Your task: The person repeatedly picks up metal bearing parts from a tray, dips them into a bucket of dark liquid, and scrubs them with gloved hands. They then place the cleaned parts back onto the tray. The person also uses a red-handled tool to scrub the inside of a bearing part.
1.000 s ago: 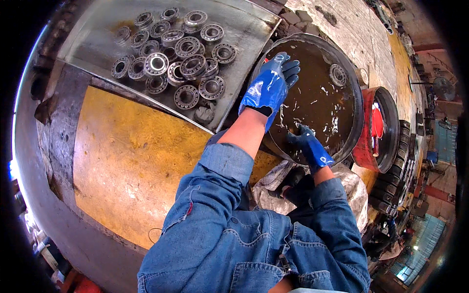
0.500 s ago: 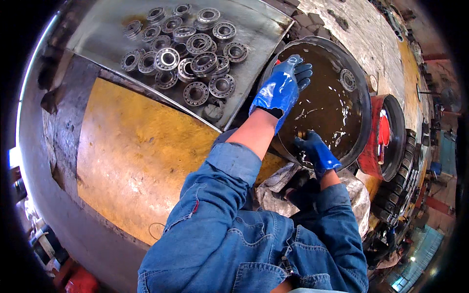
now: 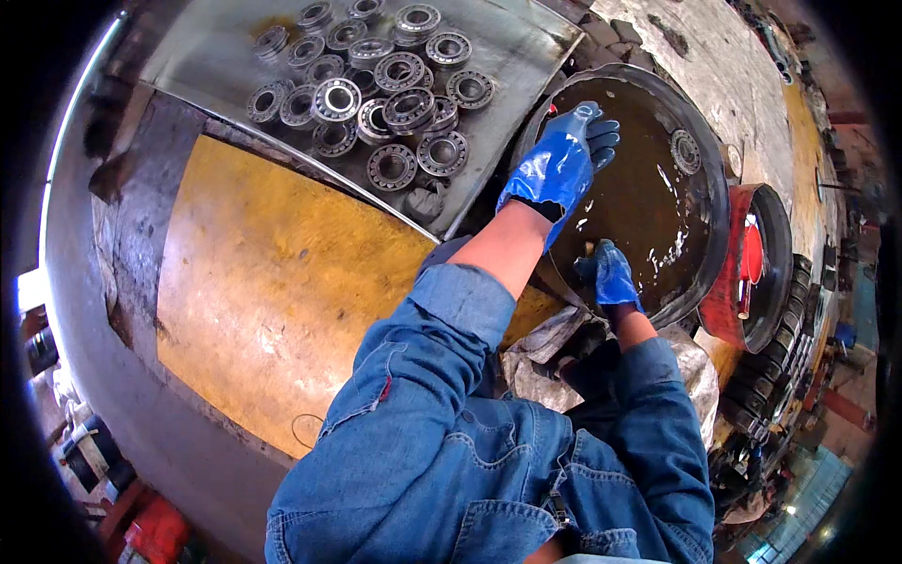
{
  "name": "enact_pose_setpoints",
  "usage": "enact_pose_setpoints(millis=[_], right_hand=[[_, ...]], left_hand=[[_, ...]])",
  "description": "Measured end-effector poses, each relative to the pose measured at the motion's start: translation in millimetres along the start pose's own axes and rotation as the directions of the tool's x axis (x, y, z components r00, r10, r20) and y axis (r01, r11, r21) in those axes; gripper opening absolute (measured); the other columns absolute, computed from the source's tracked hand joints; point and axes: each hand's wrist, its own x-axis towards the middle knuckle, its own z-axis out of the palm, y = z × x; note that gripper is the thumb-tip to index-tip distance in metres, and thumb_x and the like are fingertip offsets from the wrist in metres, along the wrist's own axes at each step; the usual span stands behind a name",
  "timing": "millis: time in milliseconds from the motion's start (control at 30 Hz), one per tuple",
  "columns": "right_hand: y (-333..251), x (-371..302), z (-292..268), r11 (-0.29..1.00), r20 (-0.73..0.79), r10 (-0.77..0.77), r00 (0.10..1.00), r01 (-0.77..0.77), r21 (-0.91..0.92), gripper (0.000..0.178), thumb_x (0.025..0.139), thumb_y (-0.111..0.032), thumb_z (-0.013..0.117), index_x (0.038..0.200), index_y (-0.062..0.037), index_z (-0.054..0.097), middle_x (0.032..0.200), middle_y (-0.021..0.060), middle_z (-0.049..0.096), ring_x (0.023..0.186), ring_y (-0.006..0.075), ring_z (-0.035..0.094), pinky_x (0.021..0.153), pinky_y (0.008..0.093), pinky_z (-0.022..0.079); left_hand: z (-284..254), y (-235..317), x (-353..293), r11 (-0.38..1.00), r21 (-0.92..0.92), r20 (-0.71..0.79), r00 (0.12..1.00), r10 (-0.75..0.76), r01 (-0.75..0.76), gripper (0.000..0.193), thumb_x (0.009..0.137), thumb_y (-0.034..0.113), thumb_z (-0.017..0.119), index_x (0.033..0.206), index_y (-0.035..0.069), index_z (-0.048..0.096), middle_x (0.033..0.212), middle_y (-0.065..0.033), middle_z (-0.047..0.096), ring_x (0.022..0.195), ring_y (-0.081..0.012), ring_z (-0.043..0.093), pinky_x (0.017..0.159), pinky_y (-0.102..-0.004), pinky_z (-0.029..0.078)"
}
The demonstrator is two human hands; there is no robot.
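Brownish piece [image 3: 589,249] shows against the right hand [image 3: 613,271], near side of the drum [image 3: 720,204]; a second ago I couldn't see it, so it's probably been raised from the liquid [image 3: 639,179]. That grip I can't judge; the left hand [image 3: 575,141], farther off, has fingers half-extended, any hold hidden.

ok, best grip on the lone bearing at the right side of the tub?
I'd take the bearing by its outer ring, pinched across opposite edges, coming from above and the left. Its round face shows upward with the centre hole visible, and its right edge sits close to the wall of the tub, leaving more room on the left.
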Motion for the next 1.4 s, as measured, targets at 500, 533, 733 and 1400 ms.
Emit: enact_pose_setpoints(millis=[500, 533, 733, 1400], right_hand=[[10.7, 2.4, 19.1, 0.998, -0.08, 0.013, 0.997, -0.017, -0.055, 0.033, 0.093, -0.027, 0.068, 0.113, -0.0014, 0.07, 0.1, 0.0183, 0.076, 0.091, 0.0341, 0.073, 0.081, 0.0467, 0.057], [0.7, 0.1, 23.4, 0.97, -0.075, 0.033, 0.997, -0.05, -0.238, 0.031, 0.095, -0.026, 0.065, 0.113, -0.0009, 0.07, 0.097, 0.0169, 0.076, 0.086, 0.032, 0.073, 0.078, 0.0457, 0.058], [8.1, 6.7, 10.7, 0.979, -0.033, -0.085, 0.996, 0.077, -0.191, 0.029, 0.089, -0.025, 0.07, 0.11, -0.0054, 0.071, 0.093, 0.0212, 0.074, 0.091, 0.0359, 0.074, 0.074, 0.0491, 0.058], [-41.2, 20.7, -18.5, 0.856, 0.404, -0.012, 0.915, 0.218, -0.469, 0.022, 0.083, -0.02, 0.072, 0.102, -0.0098, 0.076, 0.103, 0.0195, 0.075, 0.096, 0.0371, 0.074, 0.08, 0.0476, 0.058]], left_hand=[[-10.1, -5.8, 12.7, 0.997, -0.07, -0.039, 0.998, -0.043, 0.04, 0.026, 0.104, 0.033, 0.058, 0.121, 0.014, 0.06, 0.118, -0.0118, 0.074, 0.103, -0.0248, 0.071, 0.086, -0.0408, 0.056], [-9.5, -8.2, 8.9, 0.998, -0.057, -0.044, 0.998, -0.043, 0.041, 0.027, 0.104, 0.033, 0.057, 0.123, 0.014, 0.059, 0.118, -0.0119, 0.073, 0.104, -0.0246, 0.071, 0.087, -0.0405, 0.056], [-0.2, 13.5, -9.7, 1.0, 0.01, 0.043, 0.999, -0.02, 0.02, 0.038, 0.109, 0.032, 0.044, 0.136, 0.007, 0.054, 0.134, -0.0155, 0.065, 0.121, -0.025, 0.064, 0.105, -0.0413, 0.049], [-1.3, 21.6, 6.4, 0.995, -0.087, -0.041, 0.998, -0.051, 0.047, 0.041, 0.107, 0.037, 0.051, 0.132, 0.005, 0.055, 0.127, -0.0173, 0.068, 0.114, -0.0291, 0.066, 0.098, -0.0424, 0.052]])
